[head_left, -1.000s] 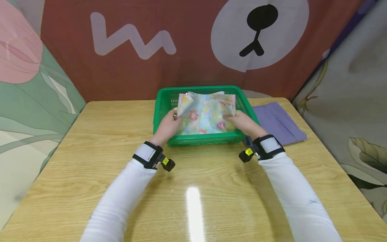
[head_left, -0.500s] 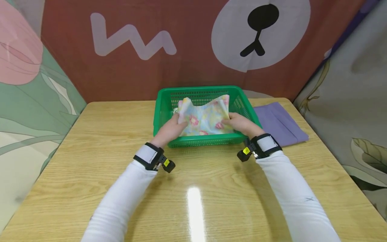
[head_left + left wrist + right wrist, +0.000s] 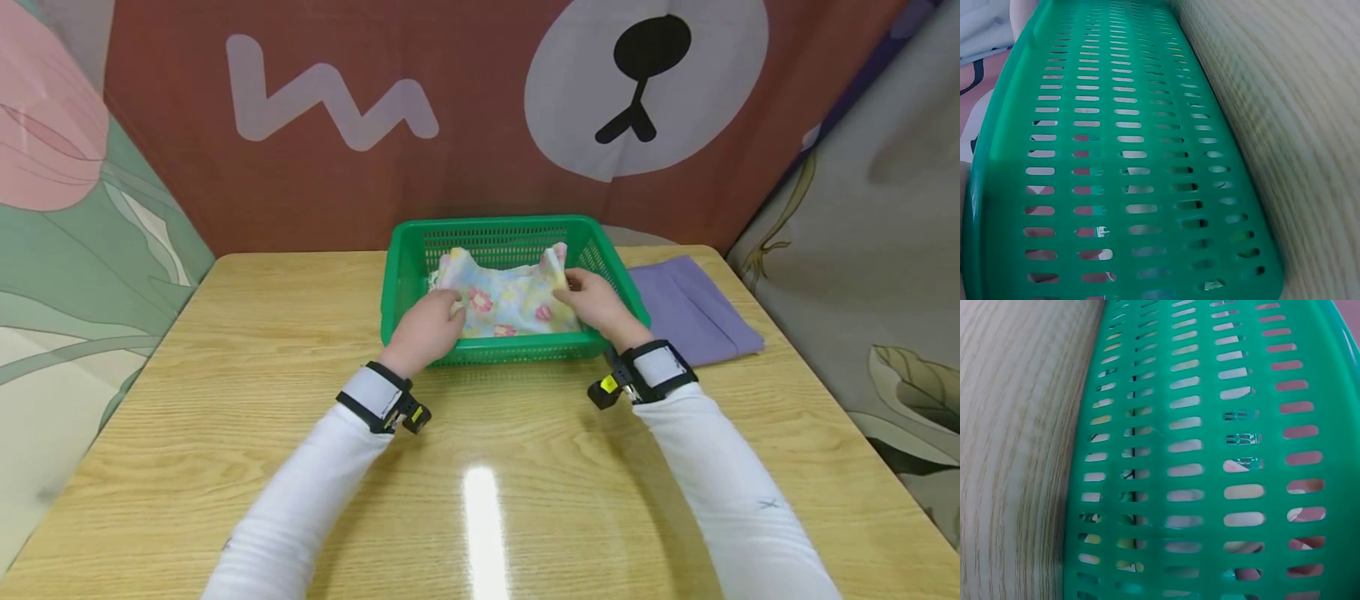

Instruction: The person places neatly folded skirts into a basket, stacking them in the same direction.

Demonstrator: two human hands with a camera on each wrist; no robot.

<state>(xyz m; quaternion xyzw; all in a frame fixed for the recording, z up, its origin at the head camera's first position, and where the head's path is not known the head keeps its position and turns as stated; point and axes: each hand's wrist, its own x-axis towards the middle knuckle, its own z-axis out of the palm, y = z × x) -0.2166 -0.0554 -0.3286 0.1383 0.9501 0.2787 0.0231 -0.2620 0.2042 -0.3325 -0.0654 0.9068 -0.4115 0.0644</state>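
Observation:
A floral cloth in pale blue, yellow and pink lies in the green basket, its far edge sagging between two raised corners. My left hand reaches over the basket's near left rim and grips the cloth's left side, fingers curled. At the other side, my right hand pinches the cloth's right edge between thumb and fingers. Both wrist views are filled by the slotted basket wall, which largely hides the hands; pale fabric shows through the slots.
A folded purple cloth lies on the wooden table, just right of the basket. Something white and patterned peeks out inside the basket at the left. A brown printed curtain hangs behind the table.
The floral cloth's far part has sunk lower into the basket, showing more of the back wall. My left hand has shifted slightly right and turned over the cloth; my right hand has moved slightly left.

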